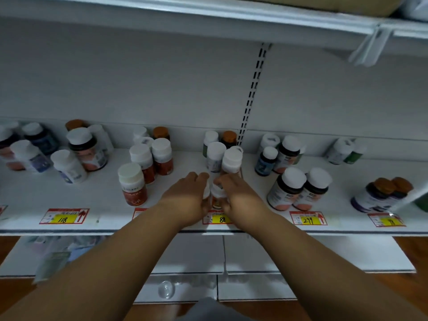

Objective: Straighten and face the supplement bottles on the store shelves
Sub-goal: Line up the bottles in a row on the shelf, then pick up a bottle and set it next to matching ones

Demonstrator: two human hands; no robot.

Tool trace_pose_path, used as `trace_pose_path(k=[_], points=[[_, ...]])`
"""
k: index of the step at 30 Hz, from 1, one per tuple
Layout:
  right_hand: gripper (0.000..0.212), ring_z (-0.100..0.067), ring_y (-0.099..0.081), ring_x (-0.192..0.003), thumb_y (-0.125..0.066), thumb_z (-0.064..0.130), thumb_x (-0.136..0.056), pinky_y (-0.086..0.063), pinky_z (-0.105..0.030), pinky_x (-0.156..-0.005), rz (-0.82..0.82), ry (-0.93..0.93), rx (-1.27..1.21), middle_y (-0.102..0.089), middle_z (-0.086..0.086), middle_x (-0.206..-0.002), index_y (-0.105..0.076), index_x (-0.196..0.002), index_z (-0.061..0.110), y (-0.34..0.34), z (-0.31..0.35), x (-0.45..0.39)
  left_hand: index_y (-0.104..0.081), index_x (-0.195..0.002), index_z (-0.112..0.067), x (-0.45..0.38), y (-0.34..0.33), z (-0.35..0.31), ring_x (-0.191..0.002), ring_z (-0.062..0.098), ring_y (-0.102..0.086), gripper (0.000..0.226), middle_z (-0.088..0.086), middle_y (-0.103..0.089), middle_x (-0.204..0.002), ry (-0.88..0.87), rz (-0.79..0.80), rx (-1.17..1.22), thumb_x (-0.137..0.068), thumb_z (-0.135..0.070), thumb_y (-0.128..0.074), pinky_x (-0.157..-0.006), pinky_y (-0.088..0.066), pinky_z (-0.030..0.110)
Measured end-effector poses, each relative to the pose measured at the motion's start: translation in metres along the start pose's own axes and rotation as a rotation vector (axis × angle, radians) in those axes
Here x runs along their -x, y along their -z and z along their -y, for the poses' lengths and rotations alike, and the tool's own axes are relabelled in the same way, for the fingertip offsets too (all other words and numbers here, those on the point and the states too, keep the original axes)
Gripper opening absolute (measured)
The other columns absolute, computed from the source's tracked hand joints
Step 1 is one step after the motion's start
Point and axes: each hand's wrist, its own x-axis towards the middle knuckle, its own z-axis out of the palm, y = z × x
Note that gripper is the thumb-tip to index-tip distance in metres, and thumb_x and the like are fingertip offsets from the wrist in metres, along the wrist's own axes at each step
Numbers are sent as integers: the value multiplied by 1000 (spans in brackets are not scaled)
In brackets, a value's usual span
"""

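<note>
White plastic caps and glossy printed labels crowding a white-painted metal shelf, with both hands working at its front edge. Gripping a small white-capped bottle with an orange base between the left hand and the right hand, fingers of each curling round its sides just above the yellow "88" price tag; bottle largely hidden, label unreadable. Likely squaring this bottle up at the front of its column, ahead of two taller white-capped bottles standing touching behind it. Next calling, probably, for a twist to bring the label forward and a gentle release so nothing tips. Still waiting: a squat red-labelled white-capped bottle standing alone to the left, and paired dark-bodied bottles with peach labels leaning to the right. Smooth round cylinders throughout, apt to slide and roll easily.
</note>
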Motion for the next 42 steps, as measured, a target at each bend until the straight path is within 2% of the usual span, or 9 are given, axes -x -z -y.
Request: trace_pose_path(k=[6,13,19,24,27,29,31,36,42], points=[[50,-28,-55,-109,-62,13,-77,-47,-31,-87,-178,42,-33,-54,-10,-124,-54,-126,13,52,-7,10,-62,-116,-7,-6,26,-45,-92,35,-55,62,13,-60,-105,-52,-220,-121,-67,-44,-67,-75,-47,43],[31,-20,-54,-102,-60,10,-81,-42,-20,-90,-400,97,-30,-57,-12,-110,-62,-112,4,155,-109,49,-63,-114,-5,-63,-1,-164,-92,35,-56,48,14,-60,-102,-119,-345,-29,-75,-32,-59,-76,-46,41],[26,-7,-47,-96,-63,16,-88,-32,-13,-80,-261,-59,-19,-49,5,-107,-61,-114,12,231,-233,82,-56,-121,-13,-124,-31,-273,-97,30,-52,54,8,-58,-109,-75,-331,26,-78,-46,-47,-83,-39,37],[23,-17,-51,-94,-55,24,-92,-32,-22,-74,-72,-267,81,-51,-3,-105,-58,-112,13,259,-324,52,-50,-130,-17,-155,-55,-314,-107,28,-47,60,6,-52,-119,6,-258,33,-82,-52,-37,-90,-39,38],[15,-32,-58,-94,-53,22,-90,-38,-28,-68,144,-384,212,-58,-15,-111,-55,-99,9,259,-364,28,-53,-128,-17,-164,-68,-332,-107,29,-48,60,7,-54,-117,19,-226,18,-82,-51,-35,-90,-40,38],[22,-36,-59,-98,-57,20,-88,-46,-32,-73,203,-399,225,-54,-21,-118,-56,-105,5,255,-380,21,-55,-125,-16,-169,-72,-341,-105,29,-50,57,7,-56,-114,19,-221,10,-82,-50,-37,-87,-40,37],[33,-39,-57,-101,-60,22,-88,-50,-37,-81,168,-406,233,-49,-23,-122,-55,-115,4,250,-387,19,-56,-124,-17,-174,-75,-348,-103,28,-51,52,6,-56,-112,29,-224,15,-83,-46,-43,-85,-42,37],[29,-35,-57,-102,-58,29,-90,-46,-34,-79,97,-456,282,-54,-20,-115,-54,-109,8,249,-398,19,-54,-127,-18,-184,-72,-361,-107,26,-50,48,5,-55,-118,27,-206,75,-84,-41,-49,-90,-42,36],[26,-22,-58,-86,-66,28,-81,-41,-24,-64,-228,-384,-93,-58,-6,-100,-55,-105,25,282,-366,63,-48,-134,-18,-200,-68,-367,-116,22,-49,44,3,-52,-127,62,-232,360,-93,-31,-59,-96,-41,34]])
